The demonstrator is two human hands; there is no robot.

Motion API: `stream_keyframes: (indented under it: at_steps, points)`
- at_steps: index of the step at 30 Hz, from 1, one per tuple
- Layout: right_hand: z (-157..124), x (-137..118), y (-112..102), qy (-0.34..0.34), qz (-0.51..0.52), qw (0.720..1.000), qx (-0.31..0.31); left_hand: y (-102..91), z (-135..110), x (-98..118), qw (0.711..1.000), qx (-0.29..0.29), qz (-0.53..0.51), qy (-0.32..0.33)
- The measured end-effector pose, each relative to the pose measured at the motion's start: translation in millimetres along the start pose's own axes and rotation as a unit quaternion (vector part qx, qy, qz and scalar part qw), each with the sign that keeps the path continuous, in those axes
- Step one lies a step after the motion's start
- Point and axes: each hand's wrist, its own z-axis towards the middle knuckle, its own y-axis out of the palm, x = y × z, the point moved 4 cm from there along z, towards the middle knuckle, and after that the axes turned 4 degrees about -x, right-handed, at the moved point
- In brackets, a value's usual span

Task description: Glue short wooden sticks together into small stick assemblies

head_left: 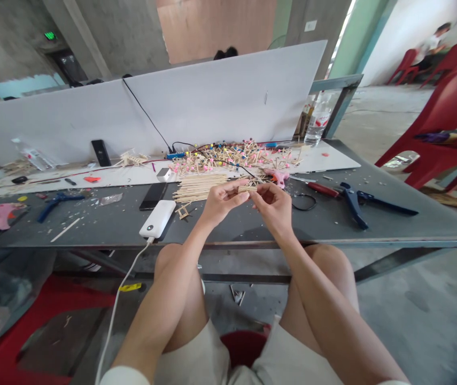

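Observation:
Between my fingertips, above the front part of the table, is a small structure of pale wooden sticks (247, 189). My left hand (223, 202) pinches it from the left side, thumb and fingers closed. From the right, my right hand (273, 206) grips its other side in a pinch. Fingers cover part of the structure, so its full shape is hidden. Just behind my left hand lies a row of loose wooden sticks (194, 188). A small stick frame (183, 212) sits left of that hand. A pink glue gun (279, 177) rests behind my right hand.
Many sticks with coloured balls (228, 155) lie piled along the white panel (212, 101). On the right are blue cutters (352, 206) and a red-handled tool (322, 189). Left are a white power bank (158, 219) with its cable, a dark phone (153, 196), and another pink glue gun (2, 215).

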Motion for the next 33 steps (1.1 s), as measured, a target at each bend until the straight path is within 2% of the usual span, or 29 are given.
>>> stream_keyframes:
  at_steps: [21, 33]
  points:
    - [-0.6, 2.4, 1.5, 0.008, 0.015, 1.0, -0.019, -0.9, 1.1, -2.0, 1.0, -0.011, -0.006, 0.001]
    - [-0.5, 1.5, 3.2, -0.005, 0.062, 0.998, -0.016, -0.4, 0.9, 0.0, 1.0, -0.015, -0.012, 0.006]
